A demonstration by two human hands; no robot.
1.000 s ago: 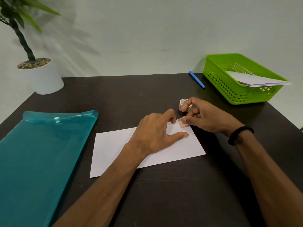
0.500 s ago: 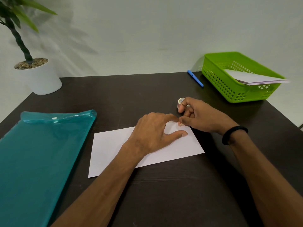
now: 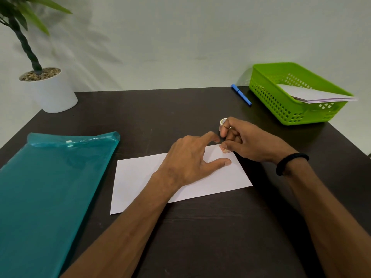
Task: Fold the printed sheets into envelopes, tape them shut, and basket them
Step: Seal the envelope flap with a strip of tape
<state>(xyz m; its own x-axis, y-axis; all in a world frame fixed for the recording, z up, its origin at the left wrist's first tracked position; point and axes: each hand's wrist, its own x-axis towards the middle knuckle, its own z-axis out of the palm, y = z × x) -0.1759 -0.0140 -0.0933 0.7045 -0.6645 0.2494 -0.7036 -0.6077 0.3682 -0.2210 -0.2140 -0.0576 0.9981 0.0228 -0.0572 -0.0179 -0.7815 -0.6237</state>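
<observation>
A folded white envelope (image 3: 140,177) lies on the dark table (image 3: 200,237) in the middle. My left hand (image 3: 188,159) presses flat on its far right part, forefinger and thumb spread. My right hand (image 3: 247,141) holds a small roll of tape (image 3: 222,122) in curled fingers and pins a short strip of tape (image 3: 224,149) against the envelope's far right corner with its thumb. The green basket (image 3: 281,105) stands at the back right with several white envelopes (image 3: 313,95) inside.
A teal plastic folder (image 3: 46,193) covers the table's left side. A blue pen (image 3: 241,94) lies just left of the basket. A white plant pot (image 3: 52,91) stands at the back left corner.
My right hand has shifted slightly left, bringing the tape strip down onto the envelope's corner beside my left forefinger. My left hand stays pressed on the envelope.
</observation>
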